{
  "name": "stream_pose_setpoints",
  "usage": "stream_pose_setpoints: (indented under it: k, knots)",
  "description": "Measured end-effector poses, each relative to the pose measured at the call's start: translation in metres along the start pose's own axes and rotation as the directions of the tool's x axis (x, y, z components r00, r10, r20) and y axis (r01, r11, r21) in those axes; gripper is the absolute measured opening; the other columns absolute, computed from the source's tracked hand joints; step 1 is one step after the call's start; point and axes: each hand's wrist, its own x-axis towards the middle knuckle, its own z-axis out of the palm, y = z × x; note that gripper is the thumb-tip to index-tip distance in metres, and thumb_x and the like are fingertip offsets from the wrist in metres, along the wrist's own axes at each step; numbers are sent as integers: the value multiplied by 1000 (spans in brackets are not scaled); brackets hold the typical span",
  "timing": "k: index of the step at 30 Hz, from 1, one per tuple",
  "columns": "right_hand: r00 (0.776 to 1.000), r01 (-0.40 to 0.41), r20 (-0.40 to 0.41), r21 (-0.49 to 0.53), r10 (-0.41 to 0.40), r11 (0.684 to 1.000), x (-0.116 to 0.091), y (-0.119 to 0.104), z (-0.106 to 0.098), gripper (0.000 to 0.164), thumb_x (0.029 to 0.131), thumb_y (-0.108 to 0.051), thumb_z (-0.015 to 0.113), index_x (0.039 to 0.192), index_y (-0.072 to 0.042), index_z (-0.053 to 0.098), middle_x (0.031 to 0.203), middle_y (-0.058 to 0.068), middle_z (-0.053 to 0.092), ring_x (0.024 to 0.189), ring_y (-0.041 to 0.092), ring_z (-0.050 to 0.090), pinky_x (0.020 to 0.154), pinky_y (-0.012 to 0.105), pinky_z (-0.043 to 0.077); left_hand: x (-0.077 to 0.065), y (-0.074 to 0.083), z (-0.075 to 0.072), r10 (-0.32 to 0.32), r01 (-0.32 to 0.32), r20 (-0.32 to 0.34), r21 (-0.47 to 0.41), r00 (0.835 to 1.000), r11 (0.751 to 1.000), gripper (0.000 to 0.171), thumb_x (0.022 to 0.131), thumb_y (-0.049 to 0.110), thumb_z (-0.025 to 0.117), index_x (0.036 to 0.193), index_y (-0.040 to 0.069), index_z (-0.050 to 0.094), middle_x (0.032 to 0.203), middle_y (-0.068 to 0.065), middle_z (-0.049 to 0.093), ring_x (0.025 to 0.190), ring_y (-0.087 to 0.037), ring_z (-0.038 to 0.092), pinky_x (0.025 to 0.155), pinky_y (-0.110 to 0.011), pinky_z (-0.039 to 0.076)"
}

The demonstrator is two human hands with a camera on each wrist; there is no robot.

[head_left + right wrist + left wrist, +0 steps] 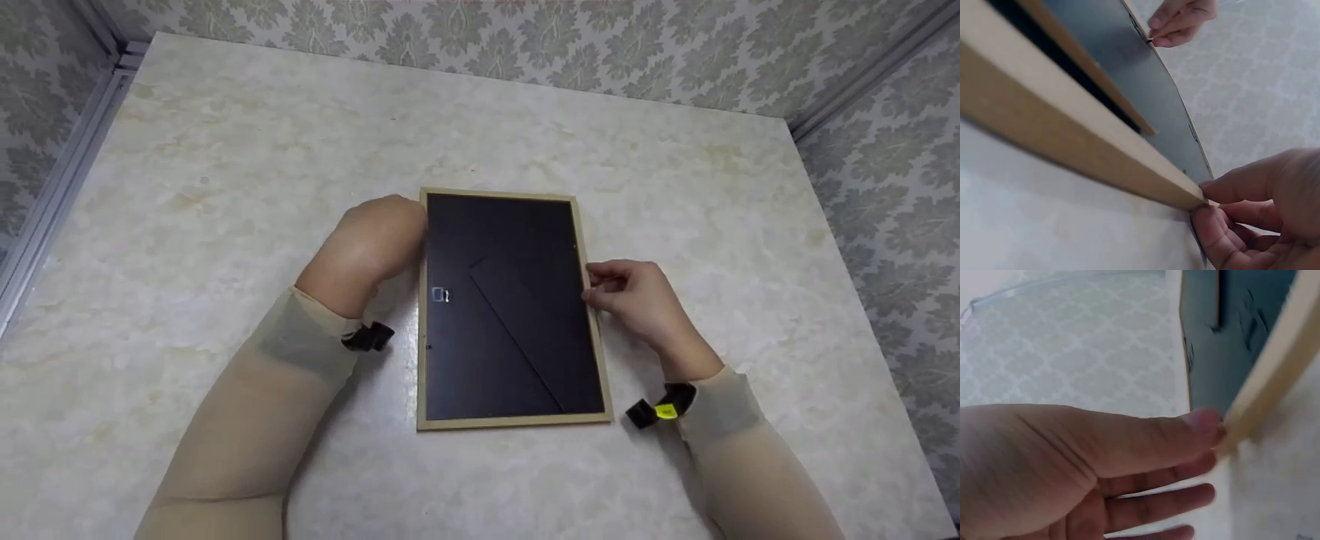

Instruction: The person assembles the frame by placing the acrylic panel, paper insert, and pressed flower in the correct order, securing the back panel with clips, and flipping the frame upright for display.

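A picture frame (517,424) with a light wooden rim lies back side up, its dark backing board (517,240) showing. A stand leg is folded flat on that board, and a small metal hanger (441,295) sits near the left rim. At the upper part of the left rim is my left hand (382,236). In the left wrist view its thumb (1202,424) and forefinger pinch the frame's edge, the other fingers stretched out below. My right hand (637,300) pinches the right rim between thumb and curled fingers, as the right wrist view shows.
The frame lies on a pale marbled tabletop (300,135). Patterned wall covering (465,30) rises behind the table and at both sides, with metal rails at the corners. Each wrist wears a black camera mount (367,336).
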Motion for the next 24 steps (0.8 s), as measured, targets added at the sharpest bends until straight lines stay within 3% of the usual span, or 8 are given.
stream_pose_setpoints:
  k: [3, 6, 8, 14, 24]
  knots:
    - [1000, 2, -3, 11, -2, 1000, 1, 2, -1, 48, 98, -5, 82, 145, 3, 73, 126, 25, 80, 92, 7, 72, 75, 16, 58, 6, -8, 3, 19, -21, -68, -20, 997, 1000, 22, 101, -5, 67, 103, 4, 86, 118, -22, 83, 97, -34, 75, 90, -61, 68]
    - [1000, 5, -4, 29, -5, 1000, 3, 5, -2, 48, 98, -5, 83, 144, 2, 74, 124, 25, 81, 91, 7, 72, 74, 17, 57, 11, -10, 6, 48, -51, -105, -25, 993, 998, 10, 96, 7, 83, 101, 12, 90, 115, -18, 85, 102, -36, 79, 91, -61, 68]
    - [1000, 5, -5, 39, -5, 999, 2, 7, -2, 47, 98, -6, 83, 144, 2, 75, 123, 24, 81, 91, 7, 72, 74, 17, 57, 13, -10, 6, 68, -71, -126, -24, 990, 997, 12, 91, 17, 91, 103, 17, 92, 113, -15, 87, 107, -38, 81, 91, -60, 68]
    - [1000, 21, 0, 61, -21, 998, 3, 9, -2, 47, 97, -6, 83, 143, 2, 75, 125, 25, 81, 90, 5, 72, 73, 17, 57, 14, -13, 7, 90, -95, -167, -23, 982, 995, 19, 82, 25, 97, 100, 23, 93, 104, -8, 88, 105, -38, 82, 89, -60, 68]
    - [1000, 5, 10, 82, -6, 997, 2, 9, -4, 48, 97, -9, 85, 143, 0, 76, 123, 23, 81, 89, 5, 74, 71, 19, 58, 15, -15, 7, 108, -113, -174, -16, 979, 993, 22, 81, 22, 96, 102, 21, 94, 103, -5, 89, 105, -35, 83, 92, -55, 69]
